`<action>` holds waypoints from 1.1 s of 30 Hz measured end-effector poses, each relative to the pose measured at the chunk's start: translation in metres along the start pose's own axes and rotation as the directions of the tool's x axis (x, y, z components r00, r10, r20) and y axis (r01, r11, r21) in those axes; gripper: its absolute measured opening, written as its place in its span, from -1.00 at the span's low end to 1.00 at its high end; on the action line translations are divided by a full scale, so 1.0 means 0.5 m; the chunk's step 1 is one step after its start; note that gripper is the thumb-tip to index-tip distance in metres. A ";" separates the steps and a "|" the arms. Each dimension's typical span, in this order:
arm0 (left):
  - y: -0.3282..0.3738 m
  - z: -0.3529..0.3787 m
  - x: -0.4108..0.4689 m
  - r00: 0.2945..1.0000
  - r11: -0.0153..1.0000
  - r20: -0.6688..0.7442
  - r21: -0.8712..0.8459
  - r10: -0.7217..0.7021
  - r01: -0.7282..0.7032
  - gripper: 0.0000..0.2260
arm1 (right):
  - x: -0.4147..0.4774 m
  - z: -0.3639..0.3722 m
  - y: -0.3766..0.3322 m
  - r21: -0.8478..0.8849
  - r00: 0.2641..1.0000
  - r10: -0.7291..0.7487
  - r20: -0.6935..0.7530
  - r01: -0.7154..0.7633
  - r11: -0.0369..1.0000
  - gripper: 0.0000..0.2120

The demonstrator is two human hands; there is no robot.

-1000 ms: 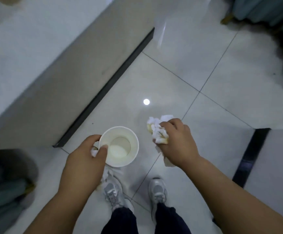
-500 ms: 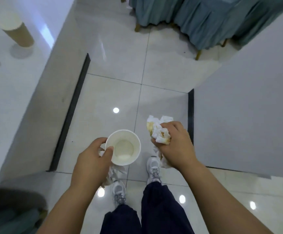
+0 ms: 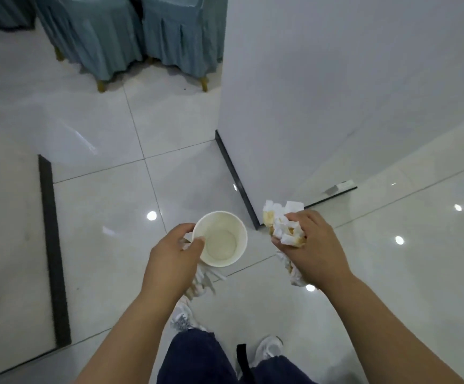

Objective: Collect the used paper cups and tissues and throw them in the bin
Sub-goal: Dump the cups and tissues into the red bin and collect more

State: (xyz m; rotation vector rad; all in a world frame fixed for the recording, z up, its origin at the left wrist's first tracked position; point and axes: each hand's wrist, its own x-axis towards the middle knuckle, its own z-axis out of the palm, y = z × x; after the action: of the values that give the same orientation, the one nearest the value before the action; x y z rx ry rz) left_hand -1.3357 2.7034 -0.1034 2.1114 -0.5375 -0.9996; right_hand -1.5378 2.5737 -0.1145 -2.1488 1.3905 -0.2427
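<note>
Since half a second ago you have turned: the smooth white wall corner point(image 3: 336, 92) that stood at your right is now straight ahead, and the pleated blue chair covers point(image 3: 142, 37) have slid to the upper left. Your left grip point(image 3: 169, 259) is curled on the rim of a round white paper cup point(image 3: 222, 245), thumb over the edge, with a thin tissue point(image 3: 200, 284) trailing beneath. Your right grip point(image 3: 314, 250) is clenched on crumpled, yellow-stained tissues point(image 3: 283, 225) above the glossy tiled floor point(image 3: 114, 217).
</note>
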 end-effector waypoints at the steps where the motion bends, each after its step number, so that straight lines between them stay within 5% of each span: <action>1: 0.021 0.031 -0.016 1.000 1.000 0.009 0.005 0.016 -0.016 -0.84 | -0.017 -0.028 0.032 0.016 0.999 0.023 -0.022 -0.023 1.000 -0.59; 14: 0.281 0.490 -0.196 0.941 0.966 0.265 0.093 0.208 -0.240 -0.89 | -0.186 -0.377 0.423 0.205 0.885 0.372 -0.281 -0.323 0.924 -0.57; 33: 0.786 1.042 -0.072 0.665 0.808 0.619 0.081 0.418 -0.583 -0.91 | 0.014 -0.776 0.787 0.419 0.599 0.660 -0.454 -0.511 0.751 -0.78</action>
State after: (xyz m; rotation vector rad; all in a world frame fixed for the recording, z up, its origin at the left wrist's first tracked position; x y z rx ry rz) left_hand -1.7925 2.2449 -0.0135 1.6667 -1.5678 -1.2655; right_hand -2.0118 2.3097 -0.0098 -1.3166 2.2069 -0.8121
